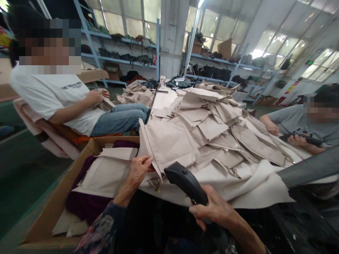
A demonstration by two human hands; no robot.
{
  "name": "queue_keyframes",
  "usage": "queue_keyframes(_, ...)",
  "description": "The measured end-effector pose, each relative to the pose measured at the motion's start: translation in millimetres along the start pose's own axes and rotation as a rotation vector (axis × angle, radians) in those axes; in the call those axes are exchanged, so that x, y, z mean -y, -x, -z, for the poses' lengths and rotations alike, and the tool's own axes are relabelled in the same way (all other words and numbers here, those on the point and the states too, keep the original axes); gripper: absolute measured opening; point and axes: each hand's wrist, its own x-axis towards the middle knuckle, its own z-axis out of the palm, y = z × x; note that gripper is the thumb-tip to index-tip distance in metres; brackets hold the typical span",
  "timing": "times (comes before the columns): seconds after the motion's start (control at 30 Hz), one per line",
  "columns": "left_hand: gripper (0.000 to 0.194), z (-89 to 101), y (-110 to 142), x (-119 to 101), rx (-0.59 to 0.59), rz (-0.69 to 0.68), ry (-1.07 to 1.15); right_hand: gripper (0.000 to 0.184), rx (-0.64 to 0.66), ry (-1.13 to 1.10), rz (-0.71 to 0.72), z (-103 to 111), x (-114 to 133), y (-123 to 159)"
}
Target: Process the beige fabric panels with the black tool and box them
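My left hand (136, 173) pinches the near left edge of a beige sewn fabric piece (169, 141), which looks like a flat pouch. The piece is raised at its left side and leans against the pile. In my right hand (214, 208) is a black handheld power tool (185, 178) with a curved, blunt head. Its head points up and left, close to the fabric's lower edge. What kind of tool it is I cannot tell. Loose threads hang below the fabric near my left hand.
A large heap of similar beige pieces (219, 120) covers the white-draped table (254, 192). On the left stands a cardboard box (57, 192) holding beige pieces and purple cloth (87, 208). One person (60, 95) sits at left; another (312, 120) at right holds a black tool. A grey bar crosses the right side.
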Motion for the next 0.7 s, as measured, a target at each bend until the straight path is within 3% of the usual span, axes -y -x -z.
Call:
queue_keyframes(0.2,0.029,-16.7,-5,23,0.008,0.082,0.315,0.021,0.017,-0.005,-0.044,-12,-3,-23)
queue_keyframes(0.43,0.029,-13.2,-4,22,0.052,0.131,0.446,0.022,0.032,-0.125,0.091,-13,11,-68)
queue_keyframes(0.57,0.029,-12.8,-4,19,0.05,0.166,0.499,0.028,-0.084,-0.115,0.062,5,13,-52)
queue_keyframes(0.7,0.024,-12.6,-7,20,0.042,0.178,0.539,0.032,-0.101,-0.05,0.005,16,3,-16)
